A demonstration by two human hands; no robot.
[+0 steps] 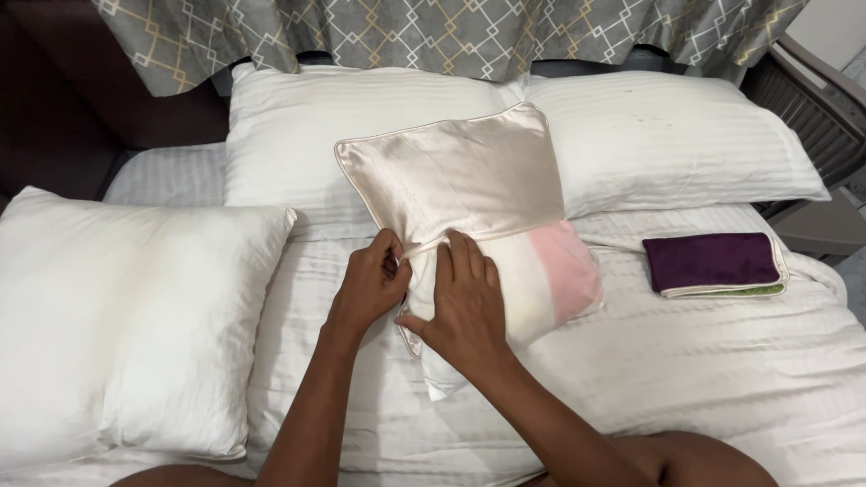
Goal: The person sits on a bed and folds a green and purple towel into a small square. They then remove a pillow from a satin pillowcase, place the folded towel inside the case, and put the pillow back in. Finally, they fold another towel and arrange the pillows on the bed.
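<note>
On the bed, a satin pillowcase lies slanted, long axis rising rightward; left hand pinches its open edge, right hand presses flat, fingers spread, on the cushion.

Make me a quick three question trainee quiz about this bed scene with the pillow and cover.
1. True or false: the satin cover fully encloses the pillow.
2. Which hand pinches the cover's open edge: left hand or right hand?
3. What lies on the bed to the right of the pillow?

Key
1. False; the pillow's lower part sticks out.
2. Left; the right lies flat on the pillow.
3. A folded purple cloth.
</note>
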